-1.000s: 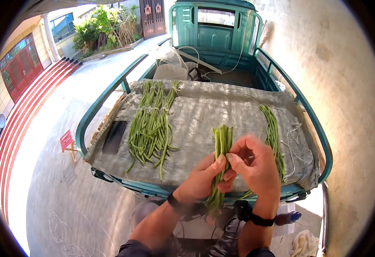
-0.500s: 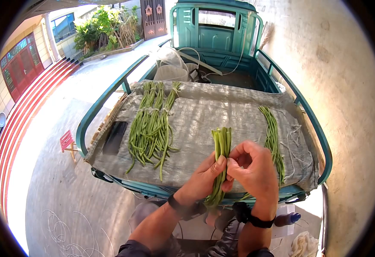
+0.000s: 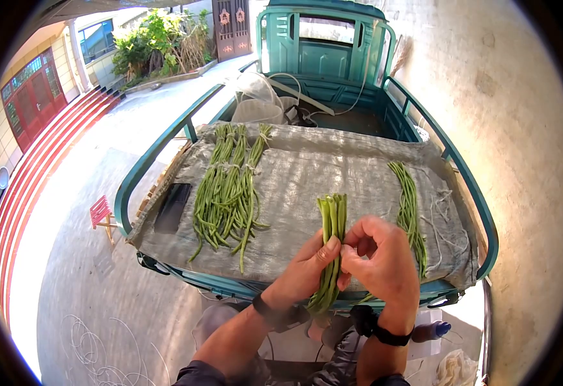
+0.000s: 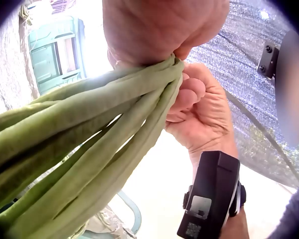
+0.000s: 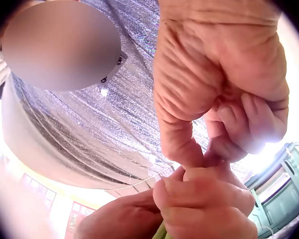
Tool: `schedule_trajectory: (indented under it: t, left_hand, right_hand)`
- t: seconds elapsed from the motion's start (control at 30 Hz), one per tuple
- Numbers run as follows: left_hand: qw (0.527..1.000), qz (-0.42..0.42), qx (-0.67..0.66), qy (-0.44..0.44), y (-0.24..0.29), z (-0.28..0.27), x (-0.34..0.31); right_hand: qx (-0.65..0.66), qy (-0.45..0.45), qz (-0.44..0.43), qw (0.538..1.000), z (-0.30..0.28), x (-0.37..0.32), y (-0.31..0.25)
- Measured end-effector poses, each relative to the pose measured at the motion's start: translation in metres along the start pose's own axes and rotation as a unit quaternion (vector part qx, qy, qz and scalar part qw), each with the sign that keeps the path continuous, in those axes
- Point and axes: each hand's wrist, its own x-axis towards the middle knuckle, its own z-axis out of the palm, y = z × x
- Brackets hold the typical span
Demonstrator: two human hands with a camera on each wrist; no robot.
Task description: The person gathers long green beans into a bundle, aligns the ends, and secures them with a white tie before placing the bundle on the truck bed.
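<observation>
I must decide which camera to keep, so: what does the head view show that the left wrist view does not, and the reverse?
Only the head view: tied long beans and a thinner loose row of beans lying on the grey cloth, plus a black flat object. Only the left wrist view: the underside of the held bunch of long beans, pods squeezed together below the grip. Both: the left hand gripping that bunch, the right hand curled against it.

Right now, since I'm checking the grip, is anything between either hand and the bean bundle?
Nothing visible. The left hand grips the bean bundle directly, and the right hand pinches it at the same spot.
</observation>
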Motion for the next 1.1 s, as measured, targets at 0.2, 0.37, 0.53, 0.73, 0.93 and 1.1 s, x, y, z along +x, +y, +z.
schedule_trajectory:
  t: [0.2, 0.37, 0.53, 0.73, 0.93, 1.1]
  left_hand:
    - [0.996, 0.057, 0.063, -0.025, 0.002, -0.002, 0.003]
    - [0.989, 0.094, 0.108, -0.031, 0.009, 0.004, 0.001]
    - [0.984, 0.095, 0.150, -0.011, 0.004, 0.005, 0.002]
    - [0.969, 0.117, 0.216, -0.015, -0.007, -0.005, 0.007]
    - [0.967, 0.119, 0.227, -0.008, -0.014, -0.006, 0.011]
    - [0.970, 0.114, 0.215, -0.011, -0.018, -0.006, 0.010]
  right_hand:
    - [-0.014, -0.037, -0.014, 0.999, -0.006, 0.000, 0.001]
    - [0.070, 0.036, 0.000, 0.997, -0.005, -0.004, -0.011]
    - [0.108, 0.057, -0.027, 0.992, -0.002, -0.006, -0.016]
    - [0.077, 0.093, -0.016, 0.993, 0.012, -0.003, -0.012]
    - [0.038, 0.114, -0.007, 0.993, 0.014, -0.003, -0.017]
    - [0.059, 0.095, 0.007, 0.994, 0.011, -0.002, -0.011]
